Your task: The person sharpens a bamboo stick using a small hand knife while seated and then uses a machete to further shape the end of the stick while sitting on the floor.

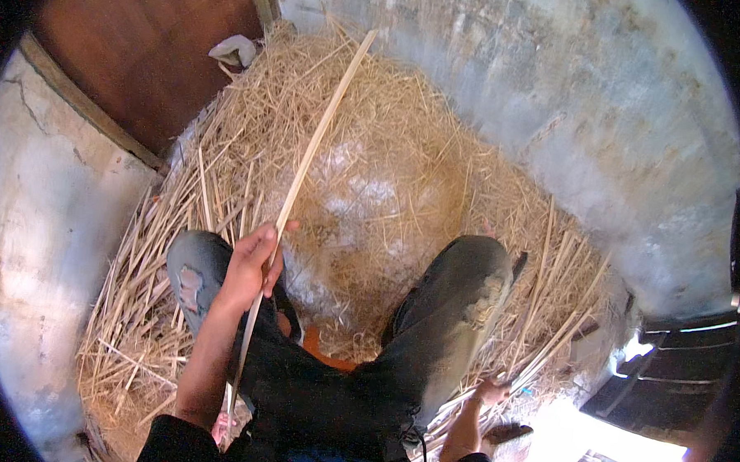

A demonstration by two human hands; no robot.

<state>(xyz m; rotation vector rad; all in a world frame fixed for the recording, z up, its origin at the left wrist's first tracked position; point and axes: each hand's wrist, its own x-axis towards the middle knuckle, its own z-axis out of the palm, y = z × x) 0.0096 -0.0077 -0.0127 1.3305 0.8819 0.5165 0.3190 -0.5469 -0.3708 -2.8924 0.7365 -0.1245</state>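
My left hand [251, 267] is closed around a long, thin, pale bamboo strip [320, 134]. The strip slants up and away between my knees, its far end over the straw and its near end down by my left thigh. Low on the right, my right hand [492, 391] reaches out beside my right leg. Its fingers curl at a bunch of similar bamboo strips [546, 354] lying there; how many it grips is too small to make out.
Straw-like shavings [408, 125] cover the floor ahead. More strips [141, 279] lie heaped on the left. Worn plaster walls [591, 92] stand on both sides, with a brown wooden door [147, 48] at the far left. A whitish crumpled thing [236, 50] lies by the door.
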